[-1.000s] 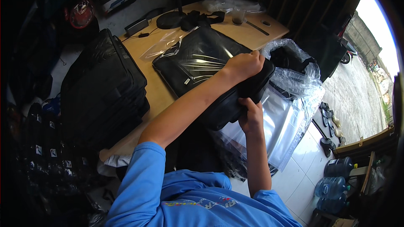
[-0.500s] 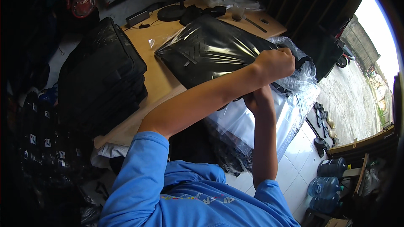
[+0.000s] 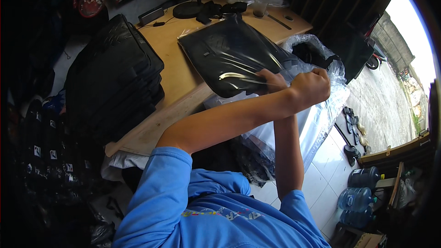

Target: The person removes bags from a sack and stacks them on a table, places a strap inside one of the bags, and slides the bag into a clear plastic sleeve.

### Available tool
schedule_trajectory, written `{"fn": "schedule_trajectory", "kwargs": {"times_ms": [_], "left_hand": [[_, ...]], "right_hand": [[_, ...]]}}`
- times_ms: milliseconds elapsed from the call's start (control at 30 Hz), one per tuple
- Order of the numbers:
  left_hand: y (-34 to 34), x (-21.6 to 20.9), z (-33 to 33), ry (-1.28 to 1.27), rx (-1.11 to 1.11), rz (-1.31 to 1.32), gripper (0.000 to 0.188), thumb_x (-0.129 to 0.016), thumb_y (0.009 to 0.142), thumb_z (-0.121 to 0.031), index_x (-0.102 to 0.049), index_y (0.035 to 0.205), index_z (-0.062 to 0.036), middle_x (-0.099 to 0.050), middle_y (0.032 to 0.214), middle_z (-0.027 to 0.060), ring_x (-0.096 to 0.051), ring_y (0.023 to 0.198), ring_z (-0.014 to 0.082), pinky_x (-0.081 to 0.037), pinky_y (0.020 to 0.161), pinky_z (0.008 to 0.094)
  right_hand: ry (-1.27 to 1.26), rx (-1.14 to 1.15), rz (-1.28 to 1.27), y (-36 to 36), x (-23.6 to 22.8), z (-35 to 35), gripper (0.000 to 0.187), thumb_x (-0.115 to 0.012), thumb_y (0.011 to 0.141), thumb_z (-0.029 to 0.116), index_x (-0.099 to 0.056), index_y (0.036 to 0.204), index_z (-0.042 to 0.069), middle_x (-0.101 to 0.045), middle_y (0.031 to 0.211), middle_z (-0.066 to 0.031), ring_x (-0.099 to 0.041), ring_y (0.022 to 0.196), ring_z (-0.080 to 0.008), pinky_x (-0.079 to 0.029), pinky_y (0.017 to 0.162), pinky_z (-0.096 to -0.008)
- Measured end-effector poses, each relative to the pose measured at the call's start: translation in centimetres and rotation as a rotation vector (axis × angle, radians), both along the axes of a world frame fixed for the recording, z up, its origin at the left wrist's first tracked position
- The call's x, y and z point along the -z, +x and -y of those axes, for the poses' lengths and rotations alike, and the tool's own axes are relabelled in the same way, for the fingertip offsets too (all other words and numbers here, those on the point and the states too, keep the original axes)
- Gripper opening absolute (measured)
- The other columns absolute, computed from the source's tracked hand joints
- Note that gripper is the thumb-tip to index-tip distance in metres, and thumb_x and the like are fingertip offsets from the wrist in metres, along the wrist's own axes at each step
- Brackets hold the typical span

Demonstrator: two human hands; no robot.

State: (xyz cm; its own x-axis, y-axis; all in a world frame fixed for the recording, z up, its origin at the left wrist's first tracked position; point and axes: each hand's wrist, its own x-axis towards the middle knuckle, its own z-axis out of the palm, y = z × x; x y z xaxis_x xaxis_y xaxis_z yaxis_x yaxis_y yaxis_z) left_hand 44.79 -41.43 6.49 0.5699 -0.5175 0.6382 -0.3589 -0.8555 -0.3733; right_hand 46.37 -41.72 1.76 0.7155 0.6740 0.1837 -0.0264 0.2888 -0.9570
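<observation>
A flat black bag or case (image 3: 225, 48) lies tilted over the table inside a shiny clear plastic bag (image 3: 239, 77). My left arm reaches across to the right, and my left hand (image 3: 311, 86) is a fist closed on the bunched end of the plastic. Behind my left forearm, my right hand (image 3: 273, 81) grips the near right edge of the wrapped case, its thumb on top. That hand is slightly blurred and its other fingers are hidden. Beneath both hands lies a pile of clear plastic sleeves (image 3: 301, 126).
A tall stack of black cases (image 3: 112, 71) stands at the left of the wooden table (image 3: 172, 80). At the back are a round black lamp base (image 3: 187, 10), a plastic cup (image 3: 259, 10) and dark straps (image 3: 216, 11). Water jugs (image 3: 354, 198) and sandals (image 3: 351, 154) are on the right-hand floor.
The wrapped case has turned and its near edge now hangs lifted. My right hand has risen from below my left forearm to the case's edge. My left fist has moved slightly right and down.
</observation>
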Motion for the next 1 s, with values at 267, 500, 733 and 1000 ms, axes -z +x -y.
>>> {"fn": "schedule_trajectory", "kwargs": {"times_ms": [267,500,733,1000], "left_hand": [[-3.5,-0.1,-0.8,-0.116,-0.093,-0.084,0.024,-0.058,0.077,-0.01,-0.061,0.088,0.0119,-0.058,0.077,0.0223,-0.063,0.059,0.0202,-0.049,0.038,0.0264],[-7.0,0.3,-3.0,-0.126,-0.404,-0.049,0.021,-0.059,0.076,-0.015,-0.059,0.089,0.0012,-0.056,0.084,0.0129,-0.055,0.073,0.0205,-0.049,0.057,0.0335],[-15.2,2.0,-7.5,-0.204,-0.609,-0.192,0.018,-0.058,0.074,-0.014,-0.058,0.087,-0.0023,-0.054,0.082,0.0076,-0.053,0.078,0.019,-0.043,0.066,0.0297],[-17.8,2.9,-7.9,-0.001,-0.4,-0.251,0.034,-0.058,0.072,-0.011,-0.06,0.097,0.0114,-0.05,0.062,0.0026,-0.05,0.057,0.0121,-0.04,0.051,0.0229]], "right_hand": [[-0.116,0.273,0.974,-2.6,2.0,-1.2,0.026,-0.065,0.07,0.006,-0.06,0.096,0.002,-0.061,0.066,-0.0081,-0.059,0.058,-0.0181,-0.044,0.054,-0.0274],[-0.494,0.427,0.638,-5.0,5.1,-2.1,0.027,-0.062,0.07,0.001,-0.059,0.096,0.004,-0.06,0.069,-0.0053,-0.059,0.064,-0.0162,-0.044,0.06,-0.0286],[-0.275,0.433,0.353,-5.7,7.3,-3.6,0.033,-0.059,0.078,0.001,-0.06,0.11,0.007,-0.064,0.078,-0.0047,-0.06,0.069,-0.0157,-0.045,0.064,-0.028],[-0.276,0.449,0.333,-3.1,11.6,-7.4,0.02,-0.056,0.084,0.004,-0.061,0.102,-0.004,-0.065,0.081,-0.0102,-0.063,0.07,-0.0196,-0.051,0.064,-0.0292]]}}
